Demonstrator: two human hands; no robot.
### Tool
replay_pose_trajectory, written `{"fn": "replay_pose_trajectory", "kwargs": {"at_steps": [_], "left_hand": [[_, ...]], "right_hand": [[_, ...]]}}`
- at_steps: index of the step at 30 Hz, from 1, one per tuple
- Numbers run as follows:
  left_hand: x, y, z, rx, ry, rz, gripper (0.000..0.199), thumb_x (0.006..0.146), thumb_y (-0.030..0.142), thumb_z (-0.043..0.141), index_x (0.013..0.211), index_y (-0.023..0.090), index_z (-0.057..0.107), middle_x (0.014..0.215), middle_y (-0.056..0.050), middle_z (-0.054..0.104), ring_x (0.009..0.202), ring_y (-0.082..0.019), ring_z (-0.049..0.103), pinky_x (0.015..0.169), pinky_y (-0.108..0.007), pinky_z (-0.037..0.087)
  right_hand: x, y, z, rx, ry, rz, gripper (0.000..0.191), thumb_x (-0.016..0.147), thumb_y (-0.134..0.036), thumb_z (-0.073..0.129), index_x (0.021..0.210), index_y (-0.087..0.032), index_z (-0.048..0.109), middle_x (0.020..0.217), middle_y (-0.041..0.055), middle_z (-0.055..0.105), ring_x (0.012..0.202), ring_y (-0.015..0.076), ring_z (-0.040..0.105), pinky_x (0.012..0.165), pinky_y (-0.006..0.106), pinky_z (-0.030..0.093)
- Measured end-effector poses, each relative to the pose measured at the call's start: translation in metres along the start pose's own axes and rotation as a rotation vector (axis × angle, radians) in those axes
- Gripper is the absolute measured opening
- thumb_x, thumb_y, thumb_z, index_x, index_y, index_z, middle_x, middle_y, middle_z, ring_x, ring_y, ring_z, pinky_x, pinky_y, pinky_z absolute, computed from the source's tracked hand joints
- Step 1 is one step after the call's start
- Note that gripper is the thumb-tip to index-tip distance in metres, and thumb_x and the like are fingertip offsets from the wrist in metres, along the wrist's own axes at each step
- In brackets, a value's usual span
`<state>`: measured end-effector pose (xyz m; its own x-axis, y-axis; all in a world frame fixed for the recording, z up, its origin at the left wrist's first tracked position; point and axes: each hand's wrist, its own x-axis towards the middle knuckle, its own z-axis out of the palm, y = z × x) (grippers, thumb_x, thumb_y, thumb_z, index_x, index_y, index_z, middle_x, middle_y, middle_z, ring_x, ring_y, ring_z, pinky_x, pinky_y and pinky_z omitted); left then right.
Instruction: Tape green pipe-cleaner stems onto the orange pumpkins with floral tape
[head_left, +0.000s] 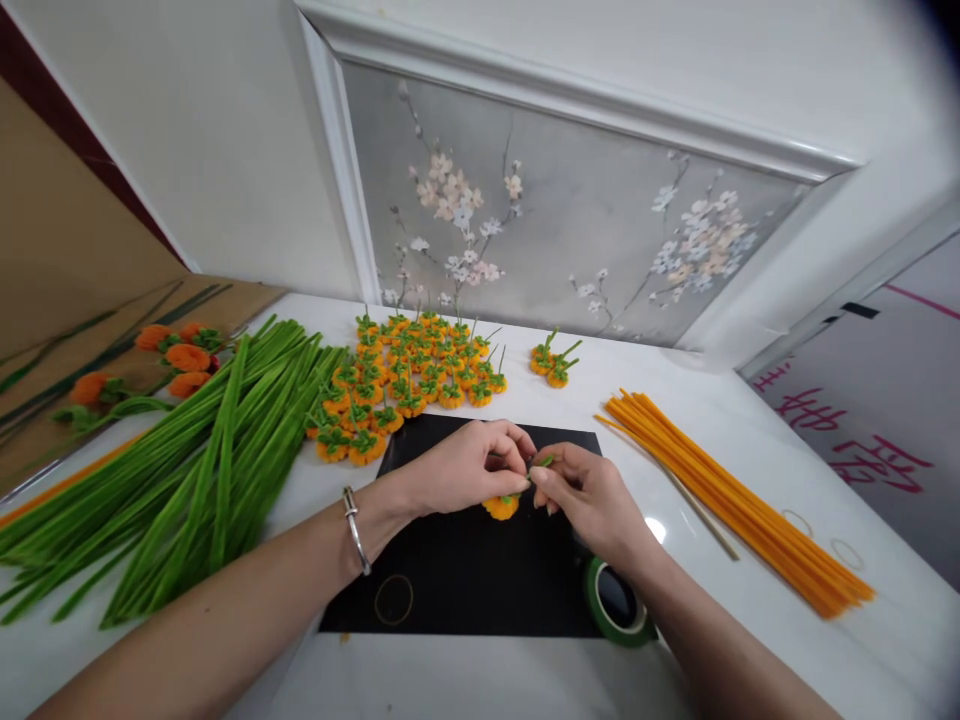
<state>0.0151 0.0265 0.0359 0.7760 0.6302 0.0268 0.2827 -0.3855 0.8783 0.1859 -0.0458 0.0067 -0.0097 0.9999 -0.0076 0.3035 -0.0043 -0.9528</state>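
Note:
My left hand [476, 465] pinches a small orange pumpkin-like piece [500, 507] with green on top, held over the black mat [465, 580]. My right hand [585, 490] meets it at the fingertips, closed on a short green stem [544, 462] of that piece. Fingers partly hide where stem and orange part join. Just below my right wrist lies a roll of green tape [619, 605]. Many finished-looking orange and green pieces [420, 360] stand in a cluster behind the mat, to the left.
Long green fuzzy stems [217, 470] are heaped at the left. A bundle of orange stems [735, 500] lies at the right beside a thin stick [701, 515]. Two pumpkin-like pieces [553, 362] sit apart near the wall. Elastic rings [394, 600] lie on mat and table.

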Motion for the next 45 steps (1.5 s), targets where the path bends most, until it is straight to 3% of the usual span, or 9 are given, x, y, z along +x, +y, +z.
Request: {"fn": "replay_pose_trajectory", "kwargs": {"at_steps": [4, 8, 14, 16, 20, 22, 29, 36, 45], "left_hand": [[0.000, -0.003, -0.001, -0.012, -0.006, -0.001, 0.010, 0.072, 0.020, 0.060, 0.065, 0.014, 0.062, 0.103, -0.004, 0.057, 0.072, -0.010, 0.054, 0.062, -0.022, 0.043], [0.000, -0.002, 0.006, 0.122, 0.065, 0.053, 0.011, 0.072, 0.015, 0.057, 0.061, 0.015, 0.058, 0.098, -0.004, 0.056, 0.073, -0.011, 0.055, 0.066, -0.025, 0.043], [-0.003, 0.009, 0.014, 0.253, 0.186, 0.186, 0.014, 0.078, 0.011, 0.049, 0.070, 0.016, 0.059, 0.101, -0.006, 0.057, 0.085, -0.015, 0.056, 0.076, -0.027, 0.042], [-0.003, 0.010, 0.010, 0.206, 0.112, 0.143, 0.012, 0.079, 0.014, 0.052, 0.076, 0.016, 0.064, 0.099, -0.005, 0.060, 0.083, -0.015, 0.056, 0.074, -0.026, 0.043], [-0.001, 0.005, 0.001, 0.077, -0.150, 0.017, 0.023, 0.082, 0.022, 0.048, 0.082, 0.014, 0.070, 0.084, -0.003, 0.065, 0.074, -0.014, 0.057, 0.066, -0.023, 0.043], [0.000, 0.002, -0.001, 0.020, -0.183, -0.019, 0.025, 0.082, 0.023, 0.048, 0.082, 0.013, 0.071, 0.083, -0.003, 0.066, 0.072, -0.013, 0.057, 0.065, -0.022, 0.043], [0.004, -0.005, 0.005, -0.021, -0.046, 0.018, 0.017, 0.075, 0.018, 0.058, 0.071, 0.017, 0.074, 0.105, -0.005, 0.062, 0.095, -0.018, 0.058, 0.081, -0.024, 0.043], [0.005, -0.007, 0.010, 0.020, 0.105, -0.025, 0.009, 0.070, 0.020, 0.066, 0.064, 0.017, 0.072, 0.116, -0.006, 0.058, 0.108, -0.022, 0.053, 0.094, -0.031, 0.039], [0.005, -0.005, 0.018, 0.017, 0.197, -0.099, 0.012, 0.066, 0.016, 0.066, 0.054, 0.014, 0.063, 0.104, -0.007, 0.056, 0.095, -0.020, 0.058, 0.076, -0.028, 0.044]], "right_hand": [[0.000, -0.004, -0.003, -0.026, -0.032, 0.009, 0.024, 0.084, -0.039, 0.055, 0.079, -0.016, 0.059, 0.060, 0.0009, 0.061, 0.053, 0.0118, 0.054, 0.053, 0.024, 0.044], [0.000, -0.006, -0.003, -0.104, -0.044, -0.006, 0.029, 0.086, -0.038, 0.052, 0.067, -0.017, 0.058, 0.058, 0.0010, 0.061, 0.051, 0.0110, 0.051, 0.050, 0.023, 0.041], [-0.001, -0.009, -0.006, -0.097, 0.011, -0.075, 0.025, 0.087, -0.034, 0.050, 0.069, -0.018, 0.057, 0.057, -0.0009, 0.058, 0.051, 0.0112, 0.049, 0.050, 0.023, 0.039], [-0.002, -0.010, -0.008, -0.111, -0.005, -0.105, 0.023, 0.087, -0.032, 0.050, 0.070, -0.018, 0.057, 0.057, -0.0017, 0.057, 0.052, 0.0113, 0.049, 0.052, 0.023, 0.039], [-0.002, -0.008, -0.007, -0.157, -0.041, -0.161, 0.021, 0.088, -0.029, 0.049, 0.072, -0.019, 0.059, 0.060, -0.0020, 0.056, 0.055, 0.0113, 0.050, 0.054, 0.022, 0.040], [-0.002, -0.007, -0.007, -0.180, -0.042, -0.183, 0.022, 0.088, -0.028, 0.049, 0.070, -0.019, 0.059, 0.061, -0.0020, 0.057, 0.055, 0.0111, 0.051, 0.054, 0.022, 0.040], [0.001, -0.003, -0.007, -0.146, -0.037, -0.141, 0.025, 0.087, -0.031, 0.050, 0.067, -0.019, 0.057, 0.058, -0.0017, 0.058, 0.052, 0.0106, 0.051, 0.054, 0.023, 0.041], [0.005, 0.000, -0.003, 0.024, -0.025, -0.063, 0.019, 0.085, -0.033, 0.053, 0.076, -0.017, 0.059, 0.057, -0.0028, 0.056, 0.051, 0.0096, 0.050, 0.052, 0.022, 0.042], [0.005, -0.004, -0.001, 0.201, -0.009, 0.015, 0.019, 0.081, -0.033, 0.058, 0.074, -0.015, 0.061, 0.058, -0.0029, 0.055, 0.054, 0.0093, 0.048, 0.056, 0.023, 0.041]]}}
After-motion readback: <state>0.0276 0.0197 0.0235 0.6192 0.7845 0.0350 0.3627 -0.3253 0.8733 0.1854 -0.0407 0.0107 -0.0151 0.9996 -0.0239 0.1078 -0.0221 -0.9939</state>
